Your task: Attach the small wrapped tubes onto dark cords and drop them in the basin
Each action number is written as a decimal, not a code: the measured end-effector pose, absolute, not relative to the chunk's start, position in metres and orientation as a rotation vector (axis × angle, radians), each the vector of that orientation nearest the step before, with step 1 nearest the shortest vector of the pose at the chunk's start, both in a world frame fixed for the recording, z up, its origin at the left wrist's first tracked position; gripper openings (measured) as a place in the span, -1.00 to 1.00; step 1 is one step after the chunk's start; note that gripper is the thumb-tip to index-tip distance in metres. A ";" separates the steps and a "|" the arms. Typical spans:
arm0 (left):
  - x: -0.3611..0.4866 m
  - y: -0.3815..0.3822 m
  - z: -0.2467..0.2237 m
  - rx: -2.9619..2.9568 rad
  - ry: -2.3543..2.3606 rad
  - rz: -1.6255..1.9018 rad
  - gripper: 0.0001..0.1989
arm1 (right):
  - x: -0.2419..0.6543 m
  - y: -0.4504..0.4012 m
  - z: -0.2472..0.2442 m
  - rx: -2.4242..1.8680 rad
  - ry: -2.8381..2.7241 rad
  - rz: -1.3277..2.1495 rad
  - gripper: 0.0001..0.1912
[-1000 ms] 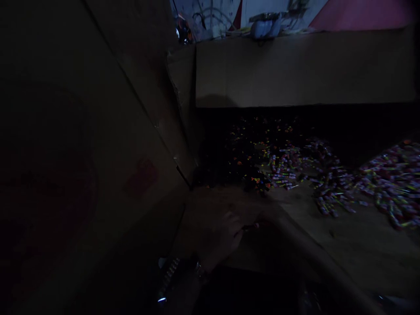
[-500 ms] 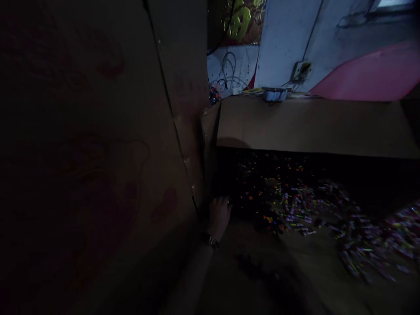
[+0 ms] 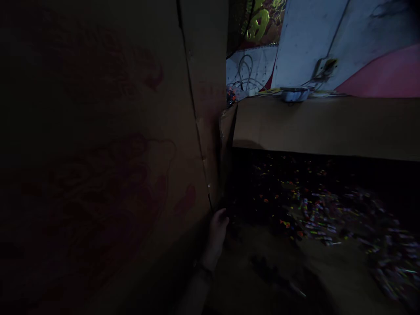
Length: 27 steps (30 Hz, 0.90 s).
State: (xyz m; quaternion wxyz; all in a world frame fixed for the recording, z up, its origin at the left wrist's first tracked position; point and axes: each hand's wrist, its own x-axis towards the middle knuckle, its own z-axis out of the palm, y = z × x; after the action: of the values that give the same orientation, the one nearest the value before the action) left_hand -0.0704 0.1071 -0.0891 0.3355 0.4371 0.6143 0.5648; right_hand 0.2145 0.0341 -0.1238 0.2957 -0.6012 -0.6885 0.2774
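My left hand (image 3: 219, 225) reaches up from the bottom of the view, with a dark band round the wrist. It is beside the lower right corner of a large cardboard carton (image 3: 157, 113) with red print, which stands upright on the left. The fingers are curled in; it is too dark to see what they hold. Right of the hand, many small wrapped pieces (image 3: 323, 214), shiny and coloured, lie scattered over a brown surface (image 3: 328, 267). My right hand is out of view.
Behind the scattered pieces stands a cardboard box with a long flap (image 3: 321, 127). On top of it rests a small pale object (image 3: 295, 95). A wall socket (image 3: 324, 68), looped cables (image 3: 246, 68) and a pink sheet (image 3: 387, 74) are at the back.
The view has turned left, so the carton and flap sit further right. My left hand has moved closer to the carton's bottom corner, and its fingers look more curled.
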 end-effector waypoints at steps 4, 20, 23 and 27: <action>-0.073 0.103 -0.093 0.973 1.543 1.515 -0.73 | 0.200 0.043 -0.125 -1.546 -1.806 0.810 -0.71; -0.032 0.007 0.037 1.003 1.359 1.513 -0.67 | 0.142 0.001 0.033 -1.233 -1.525 0.842 -0.71; -0.033 -0.016 0.065 1.005 1.293 1.427 -0.68 | 0.126 -0.004 0.071 -1.045 -1.581 0.864 -0.83; -0.041 -0.044 0.088 1.095 1.307 1.440 -0.71 | 0.117 -0.012 0.093 -0.861 -1.693 0.835 -0.90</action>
State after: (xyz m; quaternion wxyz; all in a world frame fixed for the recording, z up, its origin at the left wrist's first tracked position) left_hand -0.0411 -0.0440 0.0876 0.4395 0.4408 0.5261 0.5795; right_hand 0.1166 -0.0123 0.0935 0.5083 -0.3574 -0.7028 0.3464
